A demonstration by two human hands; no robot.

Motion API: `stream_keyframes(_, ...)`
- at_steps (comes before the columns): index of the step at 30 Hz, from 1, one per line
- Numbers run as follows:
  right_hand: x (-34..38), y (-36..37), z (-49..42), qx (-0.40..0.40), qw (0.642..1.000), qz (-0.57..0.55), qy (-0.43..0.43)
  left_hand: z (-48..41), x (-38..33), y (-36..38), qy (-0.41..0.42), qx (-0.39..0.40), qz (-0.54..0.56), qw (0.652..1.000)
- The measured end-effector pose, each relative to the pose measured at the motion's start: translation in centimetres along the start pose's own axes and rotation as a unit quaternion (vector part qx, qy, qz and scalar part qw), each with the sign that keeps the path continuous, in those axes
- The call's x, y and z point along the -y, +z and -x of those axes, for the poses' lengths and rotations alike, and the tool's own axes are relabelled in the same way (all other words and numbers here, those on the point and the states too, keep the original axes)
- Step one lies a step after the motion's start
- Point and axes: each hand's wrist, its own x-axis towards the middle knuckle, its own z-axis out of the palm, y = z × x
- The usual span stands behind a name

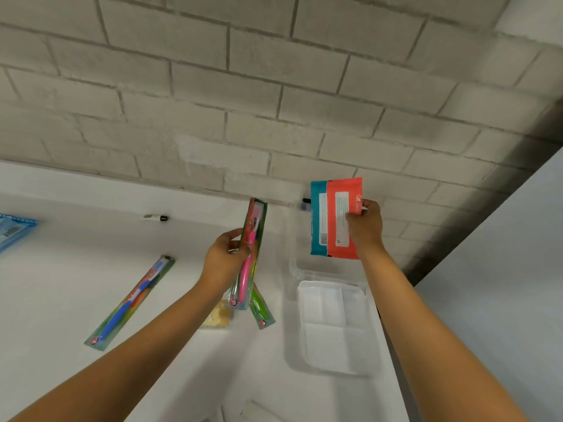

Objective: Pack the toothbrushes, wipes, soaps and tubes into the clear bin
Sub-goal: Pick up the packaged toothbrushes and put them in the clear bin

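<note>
My left hand (224, 260) grips two packaged toothbrushes, a pink one (253, 239) held upright and a green one (261, 309) sticking out below it. My right hand (365, 226) holds two wipes packs side by side, an orange-red pack (339, 205) in front of a teal pack (318, 220), above the far end of the clear bin (333, 327). The bin sits on the white table at the right and looks empty. A blue toothbrush in its pack (131, 303) lies on the table at the left. A yellowish soap (217, 318) lies under my left forearm.
A blue packet (13, 233) lies at the table's left edge. Two small tubes with dark caps, one (157, 217) at mid-table and one (304, 204) behind the wipes, lie near the grey brick wall. The table's right edge runs just beyond the bin.
</note>
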Motion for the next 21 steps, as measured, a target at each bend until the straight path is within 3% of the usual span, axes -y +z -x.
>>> stream_keyframes(6,-3.2,2.6,-1.5,0.094,0.986,0.111,0.086,-0.6,0.6,0.7,-0.008,-0.017,0.003,1.000)
stream_keyframes(13,-6.0,5.5,-2.4,0.172,0.926,0.281,0.183,-0.8,1.3,0.4,-0.014,-0.029,0.006,0.999)
stream_keyframes(17,-7.2,5.8,-2.3,0.225,0.877,0.384,0.178,-0.8,1.6,0.1,-0.016,-0.032,0.002,0.999)
stream_keyframes(21,-7.9,5.7,-1.8,0.276,0.860,0.397,0.165,-0.7,1.8,-0.1,-0.021,-0.033,0.003,0.999)
